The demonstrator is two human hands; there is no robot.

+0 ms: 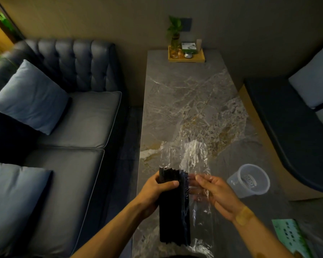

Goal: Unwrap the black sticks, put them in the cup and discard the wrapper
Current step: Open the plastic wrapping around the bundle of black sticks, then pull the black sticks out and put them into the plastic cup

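Note:
My left hand (pixel 158 190) grips a thick bundle of black sticks (pixel 173 213), held upright above the near end of the marble table (pixel 185 94). A clear plastic wrapper (pixel 186 155) hangs loose around the bundle's right side and rises crumpled above it. My right hand (pixel 216 192) pinches the wrapper just right of the sticks. A clear plastic cup (pixel 250 181) lies tilted on the table to the right of my right hand, its mouth facing me.
A dark sofa (pixel 63 127) with blue cushions runs along the table's left side. A wooden tray (pixel 186 56) with a plant and small items stands at the far end. A green printed packet (pixel 291 237) lies at the near right. A dark chair (pixel 296 127) stands right.

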